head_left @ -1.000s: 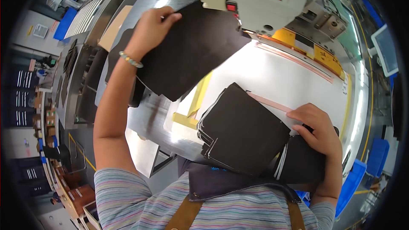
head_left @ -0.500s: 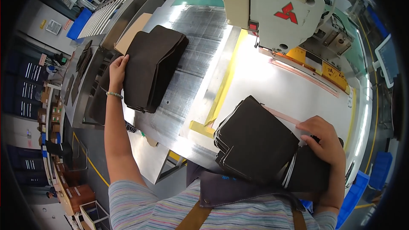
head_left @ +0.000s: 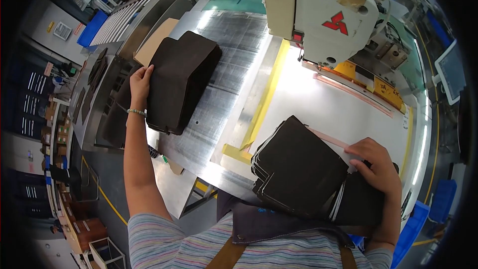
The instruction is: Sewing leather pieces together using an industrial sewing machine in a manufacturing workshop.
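Observation:
My left hand (head_left: 140, 82) is closed on the left edge of a stack of black sheets (head_left: 179, 79) lying over the steel table's left part. Before me a second black stack (head_left: 298, 164) with pale edges and notches lies across the front of a white board (head_left: 298, 102) bordered by yellow tape. My right hand (head_left: 371, 164) rests over this stack's right part, thumb and forefinger apart, forefinger by a pink strip (head_left: 326, 137); its other fingertips are hidden. A cream machine head (head_left: 323, 20) with a red emblem stands over the board's far side.
A tan board (head_left: 154, 37) lies beyond the left stack. Steel racks and a blue bin (head_left: 92, 27) stand further left. At the right are a monitor (head_left: 445, 72) and blue bins (head_left: 440, 199). A small, distant person (head_left: 56, 228) is at the lower left.
My left hand has moved left and down from where it held a large black sheet near the machine; the sheets now lie stacked at the left. My right hand has barely changed.

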`<state>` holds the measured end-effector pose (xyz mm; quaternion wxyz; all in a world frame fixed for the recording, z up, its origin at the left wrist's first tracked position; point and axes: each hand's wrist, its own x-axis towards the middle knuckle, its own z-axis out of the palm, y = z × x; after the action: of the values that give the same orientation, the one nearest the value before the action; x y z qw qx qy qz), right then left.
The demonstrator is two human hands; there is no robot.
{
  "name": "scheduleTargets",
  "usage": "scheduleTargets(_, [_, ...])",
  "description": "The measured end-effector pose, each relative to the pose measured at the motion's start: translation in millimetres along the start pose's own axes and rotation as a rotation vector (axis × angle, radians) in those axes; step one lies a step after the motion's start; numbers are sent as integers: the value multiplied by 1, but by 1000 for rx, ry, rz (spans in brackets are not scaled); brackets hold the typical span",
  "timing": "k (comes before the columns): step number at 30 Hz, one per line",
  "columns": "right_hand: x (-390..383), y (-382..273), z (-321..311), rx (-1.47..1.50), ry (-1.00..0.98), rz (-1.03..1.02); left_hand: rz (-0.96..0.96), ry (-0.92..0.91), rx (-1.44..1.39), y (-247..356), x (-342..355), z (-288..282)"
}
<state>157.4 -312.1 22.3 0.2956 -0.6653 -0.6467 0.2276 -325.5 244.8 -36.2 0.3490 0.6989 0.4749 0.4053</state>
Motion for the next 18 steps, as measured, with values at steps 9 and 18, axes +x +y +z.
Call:
scheduleTargets(9, [-5, 4, -2, -43, -15, -43, 640, 179, 940, 29, -22, 31])
scheduleTargets(18, [-15, 10, -6, -88, -40, -24, 379, -128, 568, -7, -12, 59])
